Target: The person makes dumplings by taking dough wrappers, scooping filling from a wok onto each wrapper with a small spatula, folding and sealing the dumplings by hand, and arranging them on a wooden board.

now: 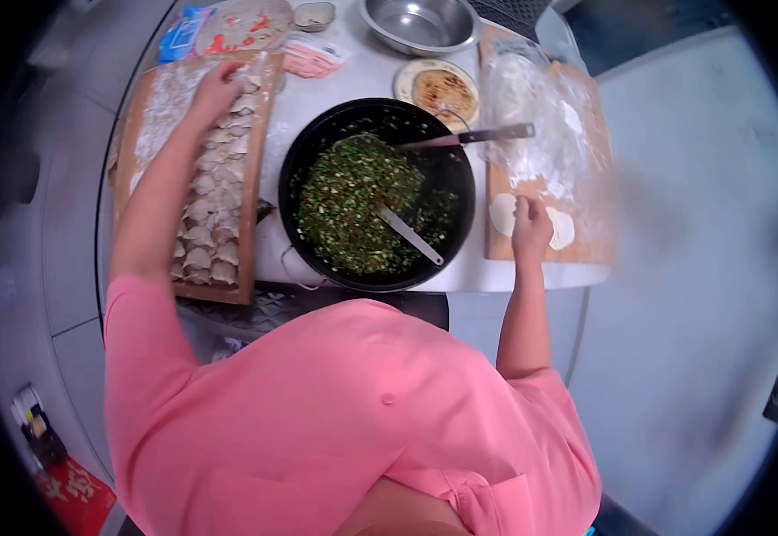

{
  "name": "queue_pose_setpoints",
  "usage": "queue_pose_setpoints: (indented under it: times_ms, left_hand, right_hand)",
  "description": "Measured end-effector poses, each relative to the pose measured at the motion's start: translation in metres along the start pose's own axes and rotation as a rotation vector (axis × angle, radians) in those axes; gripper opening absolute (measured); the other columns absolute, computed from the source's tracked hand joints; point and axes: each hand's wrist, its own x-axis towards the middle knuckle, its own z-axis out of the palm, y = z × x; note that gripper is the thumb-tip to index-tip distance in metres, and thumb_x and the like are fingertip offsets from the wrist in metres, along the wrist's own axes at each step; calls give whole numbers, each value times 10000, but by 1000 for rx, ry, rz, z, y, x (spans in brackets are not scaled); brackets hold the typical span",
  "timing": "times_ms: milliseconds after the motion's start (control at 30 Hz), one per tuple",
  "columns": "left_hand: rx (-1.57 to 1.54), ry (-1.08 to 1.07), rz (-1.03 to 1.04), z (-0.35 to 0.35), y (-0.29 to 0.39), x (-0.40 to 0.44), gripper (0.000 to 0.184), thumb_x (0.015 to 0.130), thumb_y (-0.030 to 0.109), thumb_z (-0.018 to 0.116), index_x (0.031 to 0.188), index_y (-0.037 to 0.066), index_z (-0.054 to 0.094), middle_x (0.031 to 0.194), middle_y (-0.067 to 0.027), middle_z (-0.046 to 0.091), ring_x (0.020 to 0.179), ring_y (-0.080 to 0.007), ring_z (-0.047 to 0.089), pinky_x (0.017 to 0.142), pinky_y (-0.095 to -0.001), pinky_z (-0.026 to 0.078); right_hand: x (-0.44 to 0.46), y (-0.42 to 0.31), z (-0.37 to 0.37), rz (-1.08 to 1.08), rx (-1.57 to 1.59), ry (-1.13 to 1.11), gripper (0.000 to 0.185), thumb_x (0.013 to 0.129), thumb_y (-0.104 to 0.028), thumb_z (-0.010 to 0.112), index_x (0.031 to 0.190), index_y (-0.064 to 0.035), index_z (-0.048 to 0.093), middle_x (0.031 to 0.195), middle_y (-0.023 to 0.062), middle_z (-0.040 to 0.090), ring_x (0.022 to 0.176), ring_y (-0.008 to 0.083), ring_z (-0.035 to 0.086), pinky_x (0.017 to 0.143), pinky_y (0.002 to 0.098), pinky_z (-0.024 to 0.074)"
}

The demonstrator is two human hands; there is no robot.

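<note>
At the top of the left wooden board (pixel 259 179), my left hand (pixel 217 92) has its fingers closed at a dumpling, beside rows of folded dumplings (pixel 200 236). My right hand (pixel 532 223) is over the near edge of the right board (pixel 499 247), fingers pinched between a round wrapper (pixel 502 214) and a small stack of wrappers (pixel 561 230); what it pinches is too small to make out. Between the boards stands a black pot (pixel 289 192) of chopped green filling (pixel 353 196), with a metal utensil (pixel 413 238) in it and a dark-handled one (pixel 496 134) across its rim.
Behind the pot are a plate with a browned flatbread (pixel 443 94) and a steel bowl (pixel 420 25). Clear plastic (pixel 518 98) covers part of the right board. A blue packet (pixel 184 34), a small bowl (pixel 314 15) and a pink-and-white package (pixel 311 55) lie at the back left.
</note>
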Motion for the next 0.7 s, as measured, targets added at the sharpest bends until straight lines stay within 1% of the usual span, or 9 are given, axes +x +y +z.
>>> queue_pose_setpoints:
  times_ms: [33,100,133,233,367,500,567,633,700]
  left_hand:
    - [-34,-5,-42,-4,-1,1,400,739,135,601,1128,46,573,1034,-117,626,972,-193,583,849,-305,442]
    - [2,38,39,-15,20,-15,376,767,138,595,1131,48,572,1048,-110,622,996,-189,575,862,-301,434]
    - [46,91,112,-22,28,-25,353,795,140,590,1135,50,570,1063,-104,617,1020,-185,566,875,-297,425]
    - [55,83,87,-31,45,-44,320,827,152,582,1132,55,575,1086,-92,610,1040,-185,557,891,-291,414]
    - [22,72,105,-37,41,-66,317,839,172,581,1133,55,575,1078,-81,612,1031,-172,558,884,-290,418]
    - [-264,45,62,-43,41,-102,266,862,153,568,1117,79,593,1053,-20,608,966,-88,536,822,-241,421]
    - [-249,72,31,-42,59,-132,255,865,141,566,1111,82,593,1033,-3,608,915,-69,531,794,-230,422]
    - [-423,17,-233,-43,88,-166,251,865,131,566,1109,78,591,1009,8,608,865,-55,527,767,-213,419]
    - [-381,2,-162,-43,92,-189,246,866,128,566,1104,72,590,995,12,607,845,-46,522,754,-205,418]
  right_hand:
    - [11,34,3,134,126,57,187,836,-175,573,859,3,627,728,102,629,645,176,584,623,300,460]
    - [22,87,3,235,82,54,179,824,-154,590,882,12,624,764,75,626,679,144,573,644,274,455]
    - [24,97,5,331,45,38,181,811,-133,607,906,21,620,801,47,622,713,112,562,665,248,449]
    - [22,112,11,406,117,65,199,792,-141,632,900,23,608,808,54,619,727,115,561,669,248,449]
    - [39,117,22,281,114,7,193,784,-139,634,908,6,604,813,55,623,743,123,572,681,259,455]
    - [64,118,32,62,-254,-135,276,736,-217,661,920,-16,618,847,121,649,792,219,622,737,317,472]
    - [69,111,30,80,-310,-250,299,718,-251,670,889,-9,626,848,135,651,799,251,626,739,343,479]
    - [69,109,33,146,-302,-255,254,722,-211,682,870,-11,628,829,128,653,772,233,627,723,336,484]
    - [70,102,33,174,-276,-282,235,731,-197,684,853,-6,622,818,122,651,753,221,625,704,334,483]
